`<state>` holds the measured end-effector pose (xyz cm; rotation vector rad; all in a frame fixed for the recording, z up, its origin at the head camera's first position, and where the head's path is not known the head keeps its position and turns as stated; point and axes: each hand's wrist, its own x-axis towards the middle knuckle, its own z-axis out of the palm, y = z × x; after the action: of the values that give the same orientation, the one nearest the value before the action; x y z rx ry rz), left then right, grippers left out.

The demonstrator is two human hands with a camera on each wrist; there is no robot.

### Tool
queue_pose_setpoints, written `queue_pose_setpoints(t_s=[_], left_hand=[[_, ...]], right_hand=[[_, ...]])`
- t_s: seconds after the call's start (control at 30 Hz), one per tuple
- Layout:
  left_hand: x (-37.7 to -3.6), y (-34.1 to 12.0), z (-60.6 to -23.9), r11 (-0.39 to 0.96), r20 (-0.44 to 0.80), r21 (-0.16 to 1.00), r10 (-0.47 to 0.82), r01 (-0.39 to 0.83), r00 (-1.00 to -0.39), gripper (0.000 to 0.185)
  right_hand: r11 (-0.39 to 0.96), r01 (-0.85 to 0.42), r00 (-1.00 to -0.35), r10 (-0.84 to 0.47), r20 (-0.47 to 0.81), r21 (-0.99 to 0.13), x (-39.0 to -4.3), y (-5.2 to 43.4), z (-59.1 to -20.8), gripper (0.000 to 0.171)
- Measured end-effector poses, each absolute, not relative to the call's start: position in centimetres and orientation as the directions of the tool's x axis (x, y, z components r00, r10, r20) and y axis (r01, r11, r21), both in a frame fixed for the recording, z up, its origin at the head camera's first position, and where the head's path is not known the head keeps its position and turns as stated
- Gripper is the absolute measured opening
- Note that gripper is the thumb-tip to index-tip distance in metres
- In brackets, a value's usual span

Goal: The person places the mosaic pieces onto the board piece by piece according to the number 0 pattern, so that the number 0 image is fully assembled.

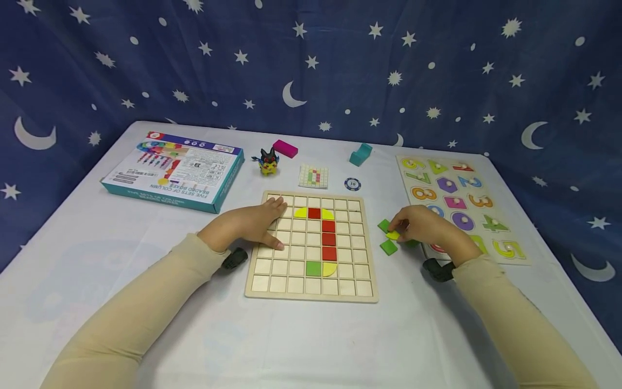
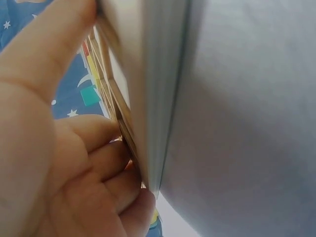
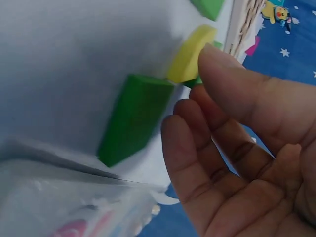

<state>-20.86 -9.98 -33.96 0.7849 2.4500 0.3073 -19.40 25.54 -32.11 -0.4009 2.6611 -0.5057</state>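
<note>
On board [image 1: 311,289]: four red tiles [image 1: 329,239], three yellow.

The desk [image 1: 146,302] is covered in plain white, and behind it hangs a deep blue backdrop [image 1: 340,65] printed with white stars and crescent moons. The grid board [image 1: 311,289] is pale natural wood, marked into squares; in it sit red squares [image 1: 329,239], yellow quarter-rounds [image 1: 301,213] and one green square [image 1: 313,268]. Beside the board lie green tiles [image 1: 389,247] and a yellow piece [image 1: 392,235]. The number puzzle [image 1: 510,254] is cream with numerals in orange, green, blue, purple and yellow. The box [image 1: 170,186] is teal-edged with multicoloured print. A pink block [image 1: 285,148], a teal block [image 1: 360,154] and a yellow-and-black figure [image 1: 268,161] stand beyond. Both sleeves [image 1: 126,324] are beige.
</note>
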Motion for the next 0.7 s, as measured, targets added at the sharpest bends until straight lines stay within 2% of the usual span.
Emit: queue_pose_setpoints(t_s=[0.23, 0.47, 0.7], left_hand=[[-20.6, -10.0, -33.6, 0.810, -0.433, 0.366, 0.584, 0.458, -0.686, 0.100], [-20.6, -10.0, -33.6, 0.807, -0.432, 0.370, 0.588, 0.460, -0.684, 0.099], [-20.6, -9.9, -33.7, 0.809, -0.432, 0.370, 0.585, 0.457, -0.686, 0.100]], right_hand=[[0.884, -0.143, -0.892, -0.310, -0.329, -0.445, -19.4, 25.4, -33.3, 0.020], [0.882, -0.220, -0.886, -0.359, -0.293, -0.417, -19.4, 25.2, -33.5, 0.018], [0.887, -0.219, -0.885, -0.356, -0.300, -0.406, -19.4, 25.0, -33.2, 0.009]])
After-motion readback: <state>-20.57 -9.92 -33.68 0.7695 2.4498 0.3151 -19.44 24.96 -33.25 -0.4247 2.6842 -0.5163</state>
